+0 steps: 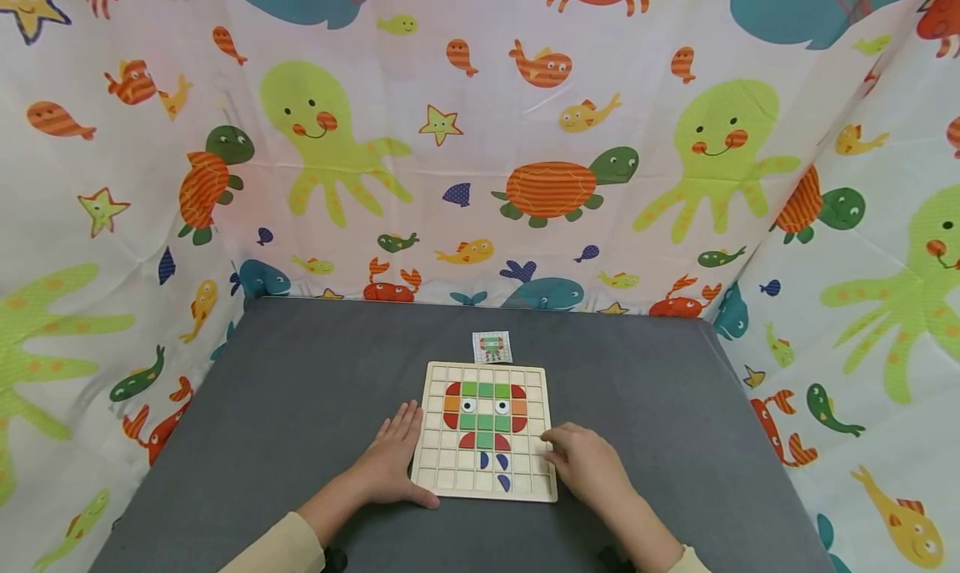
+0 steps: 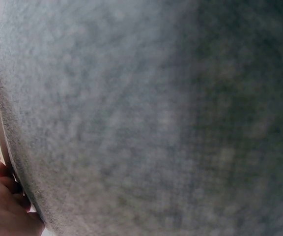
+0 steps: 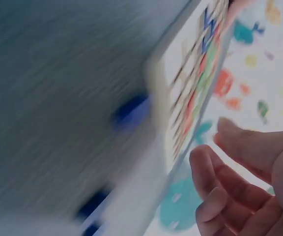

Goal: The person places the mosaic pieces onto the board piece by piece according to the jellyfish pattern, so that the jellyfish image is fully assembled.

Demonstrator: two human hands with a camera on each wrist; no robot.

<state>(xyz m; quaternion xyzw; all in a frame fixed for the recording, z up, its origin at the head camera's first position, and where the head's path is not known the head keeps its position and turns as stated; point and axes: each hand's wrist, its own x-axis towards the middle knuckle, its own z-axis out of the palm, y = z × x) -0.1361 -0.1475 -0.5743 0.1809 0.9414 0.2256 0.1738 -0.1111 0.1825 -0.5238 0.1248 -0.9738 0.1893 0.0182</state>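
Observation:
A wooden grid board [image 1: 443, 481] lies on the table with coloured tiles forming a face. Green, orange and red tiles surround two round eye tiles [image 1: 468, 405], with more red pieces below. Three blue half-round pieces [image 1: 504, 483] sit lower on the grid. My left hand [image 1: 386, 464] rests spread along the board's left edge, its thumb by the front corner. My right hand [image 1: 588, 464] is at the board's right edge. In the right wrist view, its thumb and bent fingers stand apart, with nothing visible between them. The left wrist view shows mostly blurred cloth.
A small pattern card [image 1: 492, 348] lies just behind the board. Blurred blue pieces [image 3: 131, 113] lie on the table beside the board in the right wrist view. Grey cloth [image 1: 315, 389] covers the table, and a sea-animal curtain [image 1: 420, 256] surrounds its back and sides.

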